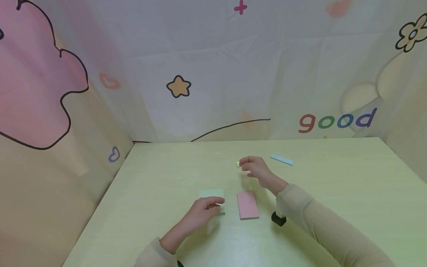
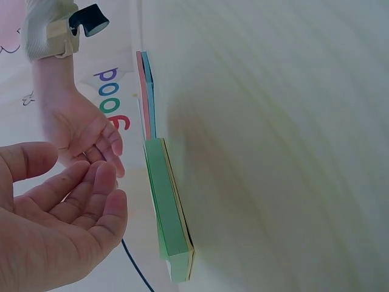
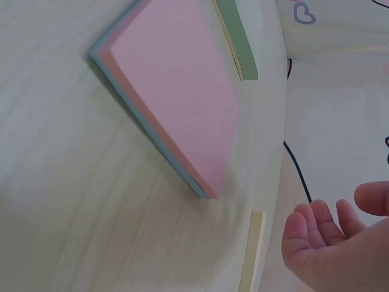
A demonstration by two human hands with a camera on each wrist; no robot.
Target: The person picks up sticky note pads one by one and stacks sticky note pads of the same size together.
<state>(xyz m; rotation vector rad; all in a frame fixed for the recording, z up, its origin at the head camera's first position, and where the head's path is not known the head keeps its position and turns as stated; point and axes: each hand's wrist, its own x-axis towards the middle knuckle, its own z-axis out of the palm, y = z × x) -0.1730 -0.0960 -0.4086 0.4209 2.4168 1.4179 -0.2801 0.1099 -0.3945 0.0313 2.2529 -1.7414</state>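
Note:
A green sticky-note pad (image 1: 211, 193) lies on the table with a thin yellow layer beneath it. My left hand (image 1: 201, 213) hovers over its near part, fingers loosely bent and holding nothing; it hides some of the pad. Just to the right lies a pink sticky-note pad (image 1: 248, 205), stacked on a blue layer (image 3: 146, 125) that shows along its edge. Farther back, my right hand (image 1: 258, 170) hangs above the table with relaxed fingers and grips nothing. Beside its fingertips is a small yellow sticky-note strip (image 3: 252, 252), mostly covered by the hand in the head view.
A light blue strip (image 1: 281, 160) lies behind and right of my right hand. Printed cloth (image 1: 213, 92) hangs at the table's back edge and along both sides. Dark camera mounts (image 1: 278, 218) sit at the wrists.

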